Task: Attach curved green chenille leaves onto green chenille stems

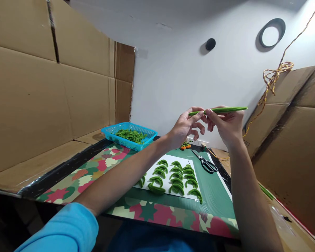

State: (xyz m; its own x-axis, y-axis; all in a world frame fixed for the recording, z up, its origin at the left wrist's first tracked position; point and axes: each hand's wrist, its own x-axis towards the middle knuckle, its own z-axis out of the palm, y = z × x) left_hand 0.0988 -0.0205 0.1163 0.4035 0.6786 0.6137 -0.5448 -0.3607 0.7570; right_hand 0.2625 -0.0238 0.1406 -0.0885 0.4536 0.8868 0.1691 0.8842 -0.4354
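Both my hands are raised above the table and pinch one straight green pipe cleaner [225,109] that lies level. My left hand [185,126] grips its left end between thumb and fingertips. My right hand [225,126] is closed on it near the middle, and the rest sticks out to the right. Below them, a white sheet [170,161] on a green mat [215,196] carries several bent green pipe-cleaner arches [176,176] in rows.
A blue basket [112,132] with more green pieces stands at the back left. Black-handled scissors [206,163] lie right of the sheet, and small orange and green bits [185,146] sit behind it. Cardboard walls [42,98] close both sides. A twisted cord [274,75] hangs at the right.
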